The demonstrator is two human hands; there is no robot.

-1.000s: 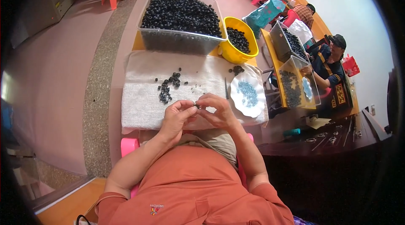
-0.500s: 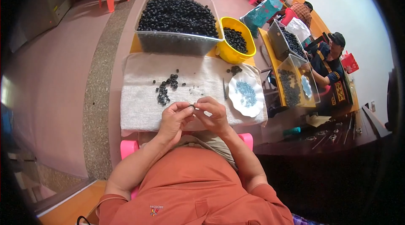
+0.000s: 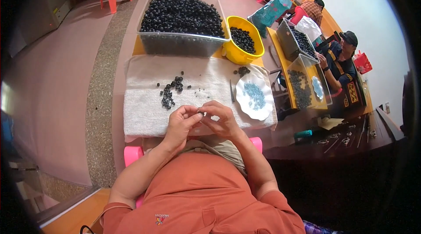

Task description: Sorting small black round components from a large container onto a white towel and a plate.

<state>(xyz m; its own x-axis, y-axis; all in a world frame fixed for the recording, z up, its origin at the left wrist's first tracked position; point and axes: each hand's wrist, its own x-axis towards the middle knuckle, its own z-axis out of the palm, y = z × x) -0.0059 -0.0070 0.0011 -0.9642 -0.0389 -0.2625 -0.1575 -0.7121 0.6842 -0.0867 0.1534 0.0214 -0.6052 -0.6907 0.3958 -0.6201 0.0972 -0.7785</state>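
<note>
Over the near edge of a white cloth, my left hand and my right hand meet with fingertips pinched together. Between them they hold a small black ring-shaped part, mostly covered by the fingers. Just beyond my left hand lies a loose group of small black cylindrical parts, with tiny specks scattered beside it. To the right, a scalloped white dish holds tiny pale-blue clear pieces. A thin dark tool, perhaps tweezers, lies along the dish's left side. More black parts sit behind the dish.
At the back, a large clear bin full of black parts stands beside a yellow tub of the same. On the right, a co-worker sits at another table with clear bins. A dark table carries tools at lower right.
Both hands stay together on the small part, with only a slight shift of the fingers. The co-worker's hand on the right has moved up toward the far bin. The whole view has shifted slightly.
</note>
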